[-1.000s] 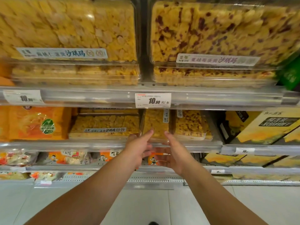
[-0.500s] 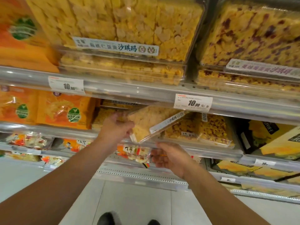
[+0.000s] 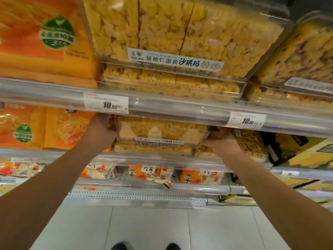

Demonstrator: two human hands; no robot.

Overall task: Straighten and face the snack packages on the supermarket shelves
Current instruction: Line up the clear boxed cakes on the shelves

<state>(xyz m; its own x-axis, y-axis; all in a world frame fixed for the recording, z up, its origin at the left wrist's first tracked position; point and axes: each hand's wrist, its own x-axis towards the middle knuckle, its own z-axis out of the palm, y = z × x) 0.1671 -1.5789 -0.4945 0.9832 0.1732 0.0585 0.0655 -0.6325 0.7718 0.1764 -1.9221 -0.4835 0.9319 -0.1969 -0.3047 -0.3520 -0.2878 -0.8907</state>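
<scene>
We find the clear snack box [image 3: 160,132] at the middle shelf's [image 3: 162,158] front edge, left hand [image 3: 102,131] and right hand [image 3: 219,141] gripping its ends, label forward; neighbouring packs remain unfaced

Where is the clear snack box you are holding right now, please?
Centre of the head view, the clear snack box sits between both hands on the second shelf, right of the orange bags.

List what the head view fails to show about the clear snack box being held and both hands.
- Left hand fingertips: hidden behind the clear snack box, head view.
- Right hand fingertips: hidden behind the box's corner.
- Box's label strip: too small and blurred.
- Box's top: cut off by the shelf rail.
</scene>
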